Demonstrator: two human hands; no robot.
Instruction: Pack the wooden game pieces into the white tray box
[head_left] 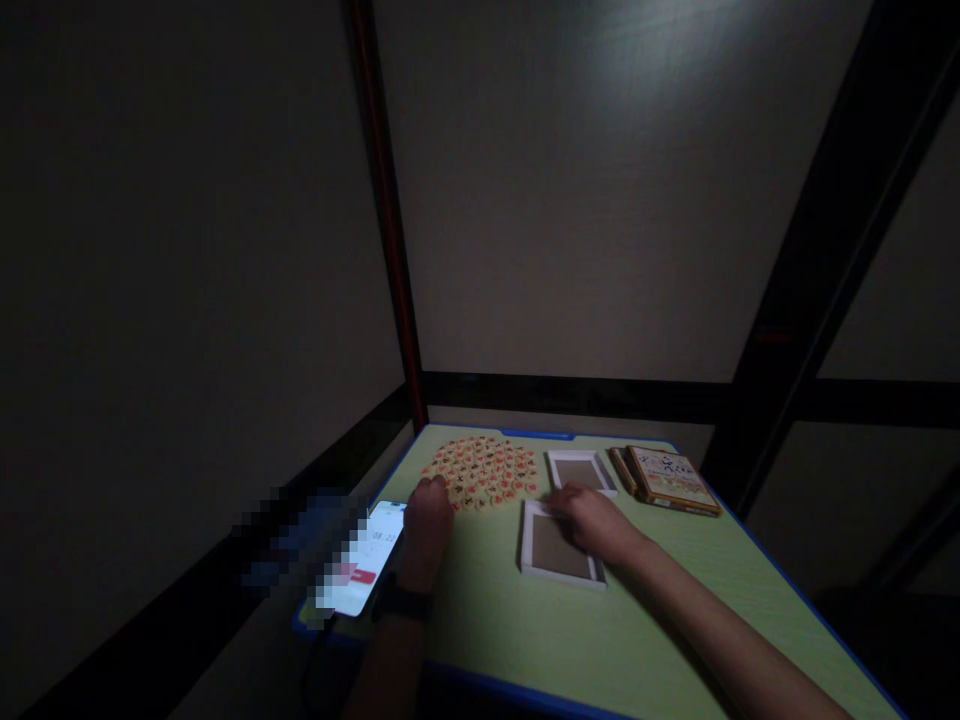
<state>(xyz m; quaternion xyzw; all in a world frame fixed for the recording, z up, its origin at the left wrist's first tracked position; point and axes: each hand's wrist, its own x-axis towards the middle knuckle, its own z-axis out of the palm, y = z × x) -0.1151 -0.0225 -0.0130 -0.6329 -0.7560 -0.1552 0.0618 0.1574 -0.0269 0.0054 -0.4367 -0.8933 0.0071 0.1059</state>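
The left hand (430, 512) is crowding discs (487, 472) a nudge could scatter, its grip and that of the right hand (589, 515) unclear.

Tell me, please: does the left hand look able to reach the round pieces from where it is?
Probably yes: the left hand is at the near-left edge of the round pieces, and nothing visible stands between them.

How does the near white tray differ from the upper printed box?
The tray is open, showing a plain brown base; the box has a printed top. The right hand is over part of the tray; no hand touches the box. Both look roughly rectangular.
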